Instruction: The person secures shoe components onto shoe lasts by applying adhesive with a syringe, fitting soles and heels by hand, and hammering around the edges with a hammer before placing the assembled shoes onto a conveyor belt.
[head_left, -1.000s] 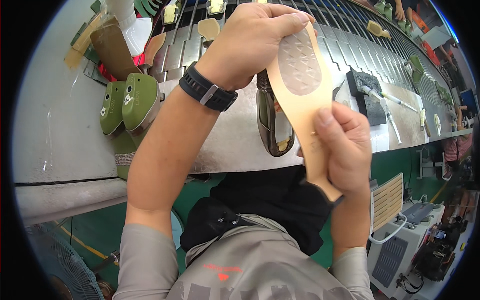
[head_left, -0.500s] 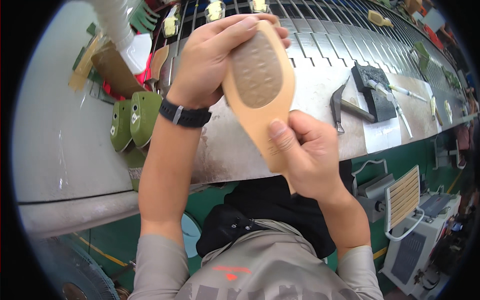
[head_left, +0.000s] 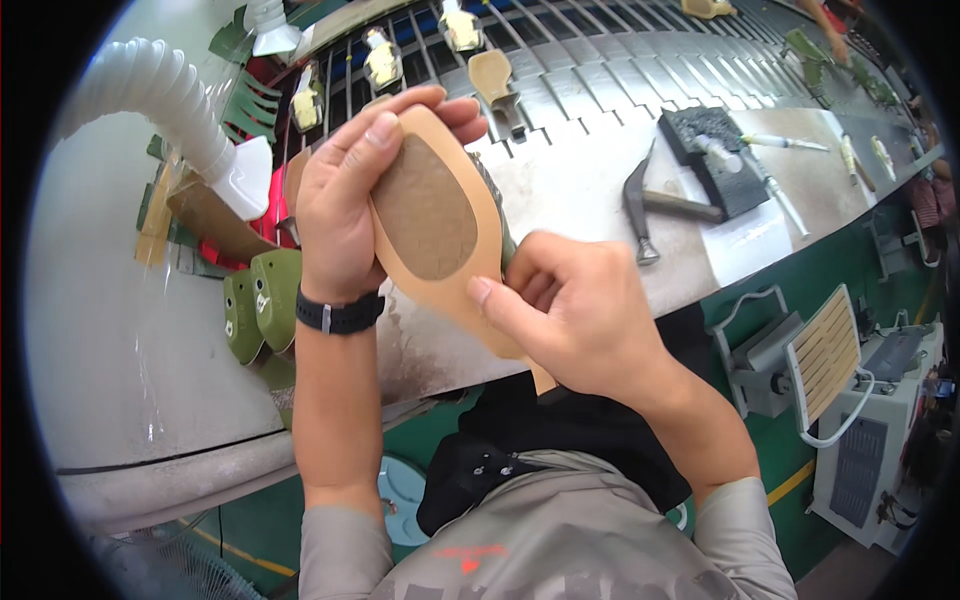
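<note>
A tan shoe sole [head_left: 488, 240] with a brown textured patch at its wide end is held up between my hands, tilted, patch side up. My left hand [head_left: 345, 190] grips the wide end, thumb along the upper left edge and fingers behind it. My right hand [head_left: 590, 310] is closed at the narrow end, thumb on its face and fingers curled by its right edge. A strip of dark green material shows behind that edge; the rest of the underside is hidden.
Left of my left arm stand green shoe parts [head_left: 275, 300] and a white flexible duct [head_left: 160, 90]. Right on the bench lie a hammer [head_left: 680, 207], a black block [head_left: 740, 185] and thin brushes or syringes [head_left: 785, 142]. Slatted conveyor [head_left: 620, 70] behind carries several shoe pieces.
The view has shifted. My hands and the sole sit lower and further left in it. My right thumb has moved up the sole toward the patch.
</note>
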